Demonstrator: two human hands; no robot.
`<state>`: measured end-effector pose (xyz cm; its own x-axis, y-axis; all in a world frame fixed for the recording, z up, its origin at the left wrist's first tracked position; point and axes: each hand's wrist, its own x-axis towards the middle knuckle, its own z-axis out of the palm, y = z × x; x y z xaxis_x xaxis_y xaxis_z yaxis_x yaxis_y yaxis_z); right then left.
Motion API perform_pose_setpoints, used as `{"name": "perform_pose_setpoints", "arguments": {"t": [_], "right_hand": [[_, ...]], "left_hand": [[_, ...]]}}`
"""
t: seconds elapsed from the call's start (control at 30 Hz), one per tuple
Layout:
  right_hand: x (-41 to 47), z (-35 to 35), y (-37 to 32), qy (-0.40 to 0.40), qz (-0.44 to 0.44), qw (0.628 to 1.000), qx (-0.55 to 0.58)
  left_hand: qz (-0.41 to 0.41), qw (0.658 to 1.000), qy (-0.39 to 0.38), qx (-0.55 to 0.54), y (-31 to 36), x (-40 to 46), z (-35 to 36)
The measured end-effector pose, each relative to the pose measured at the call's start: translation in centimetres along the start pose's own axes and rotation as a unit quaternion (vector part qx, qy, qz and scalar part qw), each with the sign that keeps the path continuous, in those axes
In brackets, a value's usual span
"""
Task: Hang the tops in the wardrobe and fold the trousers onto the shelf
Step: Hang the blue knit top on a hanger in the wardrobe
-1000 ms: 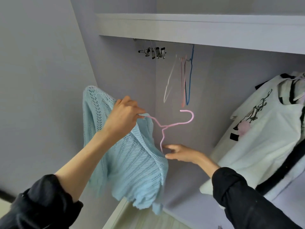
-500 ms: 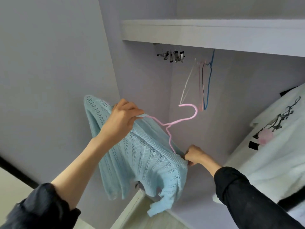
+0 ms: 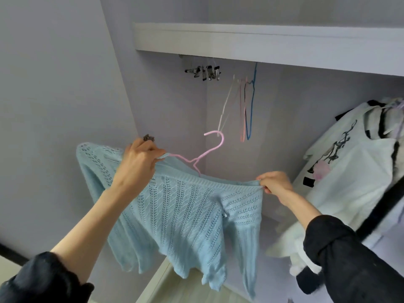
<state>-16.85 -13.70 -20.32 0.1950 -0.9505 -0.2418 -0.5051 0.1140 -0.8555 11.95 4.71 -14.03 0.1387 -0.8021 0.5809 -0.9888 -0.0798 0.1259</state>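
Both hands are gripping: left hand [image 3: 137, 162] clutching pink hanger [image 3: 204, 153] and blue top [image 3: 185, 213], right hand [image 3: 274, 182] pinching its shoulder, which wants easing over the hanger's end evenly.

Pale blue open-knit top [image 3: 188, 215], pink hanger [image 3: 209, 149], white printed top [image 3: 354, 171]

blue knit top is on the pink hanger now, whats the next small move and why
Probably lift the pink hanger so its hook catches the rail under the shelf. The blue knit top already drapes over it, with the left hand and the right hand gripping its shoulders, and the hook is free.
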Motion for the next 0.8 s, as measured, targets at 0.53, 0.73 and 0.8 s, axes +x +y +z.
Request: {"name": "perform_pose_setpoints", "arguments": {"t": [0.53,0.73,0.8], "right_hand": [[-2.5,-2.7,-2.6,0.054,-0.020,0.993,-0.107],[-4.4,-2.3,-6.2,0.065,-0.155,0.980,-0.108],[-4.9,-1.8,-7.0,0.043,-0.176,0.975,-0.132]], "left_hand": [[-0.103,0.983,0.019,-0.148,2.2,0.3,0.6],[-0.103,0.982,0.037,-0.156,3.0,0.1,0.8],[-0.137,0.967,0.054,-0.209,3.5,0.6,0.6]]}}
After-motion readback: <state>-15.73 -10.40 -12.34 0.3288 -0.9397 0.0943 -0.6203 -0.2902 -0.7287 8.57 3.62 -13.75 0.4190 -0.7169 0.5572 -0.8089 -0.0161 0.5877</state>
